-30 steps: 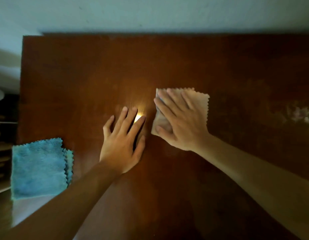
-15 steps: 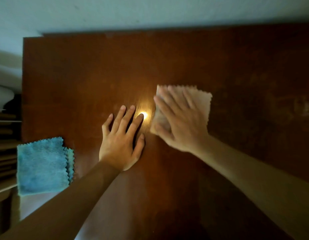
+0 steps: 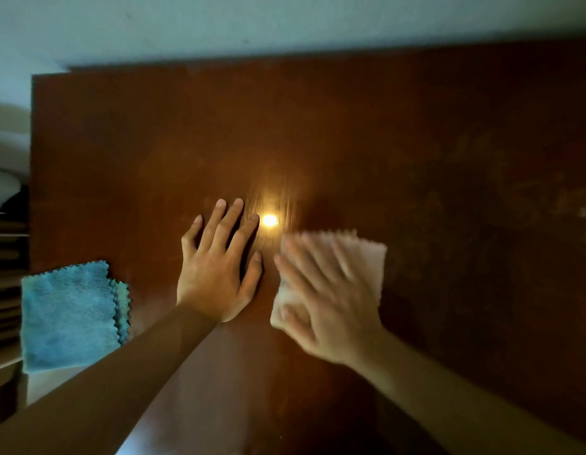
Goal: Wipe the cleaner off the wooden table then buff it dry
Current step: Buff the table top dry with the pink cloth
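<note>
Frame centre: our right hand (image 3: pixel 331 303), fingers spread flat and blurred, presses the pale cloth (image 3: pixel 367 257) onto the table (image 3: pixel 449 159); left hand (image 3: pixel 219 270) rests flat, holding nothing. The cloth looks soft, light, prone to bunching: best pressed mid-cloth.

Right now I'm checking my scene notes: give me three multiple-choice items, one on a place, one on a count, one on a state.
1. Where does the blue cloth lie?
A. left table edge
B. far right corner
C. under the right hand

2. How many cloths show?
A. one
B. two
C. four

3. How is the left hand?
A. fisted
B. pinching a cloth
C. flat, fingers straight

Key: 1 A, the blue cloth lies at the wooden table left edge. 2 B, it and the pale cloth under the right hand. 3 C, the left hand rests flat on bare wood.
</note>
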### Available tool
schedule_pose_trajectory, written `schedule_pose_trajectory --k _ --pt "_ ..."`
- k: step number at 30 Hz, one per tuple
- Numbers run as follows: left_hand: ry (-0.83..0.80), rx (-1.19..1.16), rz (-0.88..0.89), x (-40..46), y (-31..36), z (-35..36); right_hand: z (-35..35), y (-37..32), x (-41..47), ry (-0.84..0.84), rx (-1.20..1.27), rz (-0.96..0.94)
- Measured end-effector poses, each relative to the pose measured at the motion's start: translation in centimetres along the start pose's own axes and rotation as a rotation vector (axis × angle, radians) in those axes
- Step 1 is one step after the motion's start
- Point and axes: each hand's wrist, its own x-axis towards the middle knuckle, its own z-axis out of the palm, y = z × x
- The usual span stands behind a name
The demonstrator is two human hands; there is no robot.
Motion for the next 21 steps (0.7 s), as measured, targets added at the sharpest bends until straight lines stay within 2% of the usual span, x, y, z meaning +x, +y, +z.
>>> schedule_pose_trajectory --k 3,7,11,15,18,21 --pt "-0.003 0.007 0.008 0.0 0.0 -0.1 0.6 -1.0 -2.4 0.001 -0.005 -0.058" --pt "-0.017 0.007 0.019 0.1 -0.2 -0.1 -0.2 1.9 2.3 -0.046 -0.110 -0.136" --pt "-0.009 0.001 0.026 0.0 -0.2 0.1 -0.3 2.7 5.6 -0.007 -0.150 0.027" --pt "0.007 -0.003 0.035 0.0 -0.3 0.4 0.9 -0.8 0.8 0.019 -0.129 0.094" --pt "0.038 -0.016 0.042 0.0 -0.4 0.5 1.6 -3.7 -3.8 0.033 -0.091 0.074" --pt "0.029 -0.024 0.041 0.1 -0.5 0.6 1.4 -3.1 -3.9 0.019 -0.099 0.018"
